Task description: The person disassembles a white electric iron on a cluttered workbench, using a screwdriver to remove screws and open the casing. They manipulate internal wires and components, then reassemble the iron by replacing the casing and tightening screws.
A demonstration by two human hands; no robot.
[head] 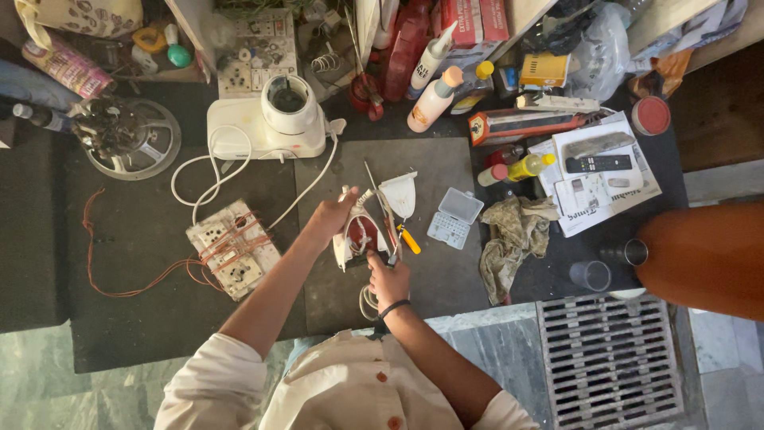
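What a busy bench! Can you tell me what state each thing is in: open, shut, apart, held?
Clothes iron: opened up, insides showing, cover off.
Iron cover: detached, lying beside the iron.
Left hand: gripping the iron's top end.
Right hand: closed at the iron's lower end.
Small plastic box: lid open.
Mixer base: no jar on it.
Cloth: crumpled.
Yellow-handled screwdriver: lying unheld.

Soft, even daylight falls from above, brighter on the white mixer base (267,127) and papers (593,187), while the dark bench (143,239) soaks it up. Shadows are faint, glare is slight, and focus is sharp; edges bend a little.
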